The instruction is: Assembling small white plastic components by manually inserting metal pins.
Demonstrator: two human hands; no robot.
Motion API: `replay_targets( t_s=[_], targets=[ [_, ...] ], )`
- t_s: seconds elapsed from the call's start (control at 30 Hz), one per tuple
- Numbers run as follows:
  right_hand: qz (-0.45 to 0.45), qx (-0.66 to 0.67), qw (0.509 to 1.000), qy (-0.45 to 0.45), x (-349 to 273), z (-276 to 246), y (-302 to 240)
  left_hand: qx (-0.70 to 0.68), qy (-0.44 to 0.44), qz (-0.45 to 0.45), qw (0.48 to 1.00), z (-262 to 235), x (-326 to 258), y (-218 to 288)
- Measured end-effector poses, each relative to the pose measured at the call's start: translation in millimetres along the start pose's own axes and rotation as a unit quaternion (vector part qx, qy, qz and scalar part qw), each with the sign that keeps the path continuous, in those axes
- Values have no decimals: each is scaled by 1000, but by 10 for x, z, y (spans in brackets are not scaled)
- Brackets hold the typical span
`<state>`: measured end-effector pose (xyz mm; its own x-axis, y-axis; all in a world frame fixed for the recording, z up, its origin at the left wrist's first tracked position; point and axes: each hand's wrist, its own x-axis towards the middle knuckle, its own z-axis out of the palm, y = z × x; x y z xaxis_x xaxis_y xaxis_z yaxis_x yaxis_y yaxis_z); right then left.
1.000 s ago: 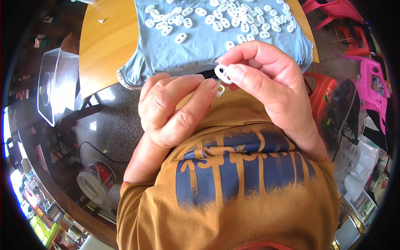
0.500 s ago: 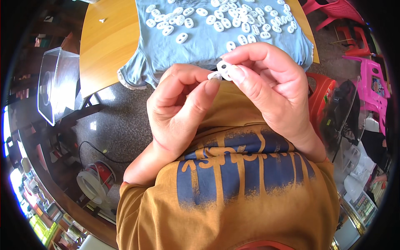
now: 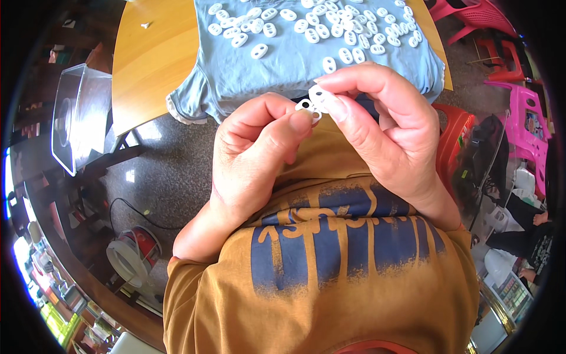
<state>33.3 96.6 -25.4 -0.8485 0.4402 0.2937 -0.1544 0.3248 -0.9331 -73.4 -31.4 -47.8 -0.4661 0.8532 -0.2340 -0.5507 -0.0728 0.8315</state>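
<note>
In front of my chest, my left hand pinches a small white oval two-hole plastic piece between thumb and forefinger. A similar white piece is gripped by the thumb and fingertips of my right hand. The two pieces meet or overlap at their edges; whether they are joined, I cannot tell. Beyond my hands, several more white two-hole pieces lie scattered over a light blue cloth, thickest toward the far right.
The cloth covers part of a yellow wooden table, where a tiny white bit lies at the left. A clear plastic box stands left of it. Red and pink stools are at the right, with another person's hand lower down. A white bucket is on the floor.
My left hand has turned a little, so its piece now shows its holes. The right hand has shifted slightly, still holding its piece. Another person's hand and dark clothing show more at the right.
</note>
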Motion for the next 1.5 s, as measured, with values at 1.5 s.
replay_targets(
  t_s=[1.5],
  targets=[
    [-99, -48, 994, -29, 7, -66, 22, 19, -48, 115, 992, 7, -1, -61]
  ],
)
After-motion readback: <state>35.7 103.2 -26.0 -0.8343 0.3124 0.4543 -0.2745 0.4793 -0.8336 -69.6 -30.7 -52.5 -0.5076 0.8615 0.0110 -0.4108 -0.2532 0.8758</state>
